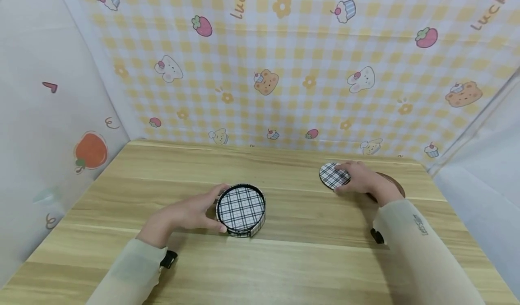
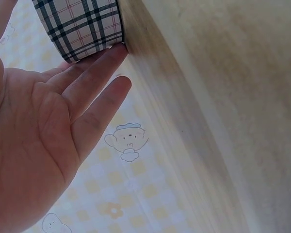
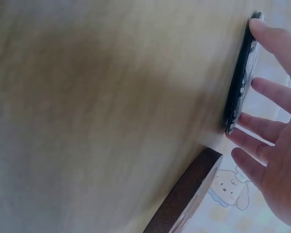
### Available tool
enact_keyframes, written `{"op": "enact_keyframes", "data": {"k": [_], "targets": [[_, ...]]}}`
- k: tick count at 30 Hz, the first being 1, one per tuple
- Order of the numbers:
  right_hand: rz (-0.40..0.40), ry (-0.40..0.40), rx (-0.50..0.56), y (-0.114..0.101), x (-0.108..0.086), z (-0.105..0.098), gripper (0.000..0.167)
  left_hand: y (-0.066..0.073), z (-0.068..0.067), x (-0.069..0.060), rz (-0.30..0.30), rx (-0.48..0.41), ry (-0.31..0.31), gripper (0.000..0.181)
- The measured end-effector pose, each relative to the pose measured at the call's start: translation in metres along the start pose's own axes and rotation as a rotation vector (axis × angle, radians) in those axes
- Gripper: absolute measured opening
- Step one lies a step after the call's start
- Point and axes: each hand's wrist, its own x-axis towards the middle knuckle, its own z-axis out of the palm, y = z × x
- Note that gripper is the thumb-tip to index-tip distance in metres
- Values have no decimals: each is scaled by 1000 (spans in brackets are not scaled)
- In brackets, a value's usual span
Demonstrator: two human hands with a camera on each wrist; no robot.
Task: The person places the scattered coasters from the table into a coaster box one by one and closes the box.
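Observation:
A round coaster holder (image 1: 259,224) with a black rim and plaid side sits on the table, left of centre. Its inside shows a plaid disc (image 1: 241,208); I cannot tell whether this is a coaster or the holder's floor. My left hand (image 1: 188,212) grips the holder from the left, thumb on the near side, fingers on the far side. In the left wrist view, fingertips touch its plaid wall (image 2: 85,26). At the back right, my right hand (image 1: 361,178) holds a thin plaid coaster (image 1: 330,175) by its edges, thumb (image 3: 276,39) at one end.
A brown round disc (image 1: 393,181), partly hidden by the right wrist, lies just right of the coaster. A yellow checked cloth (image 1: 243,111) hangs along the wooden table's back edge. White cloths stand at both sides.

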Motion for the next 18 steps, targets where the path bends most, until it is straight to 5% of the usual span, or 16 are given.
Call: {"op": "enact_keyframes", "data": {"k": [18], "targets": [[-103,52,-11,-9,-19,6,77,2,0,0,-11,11,-4,104]]}}
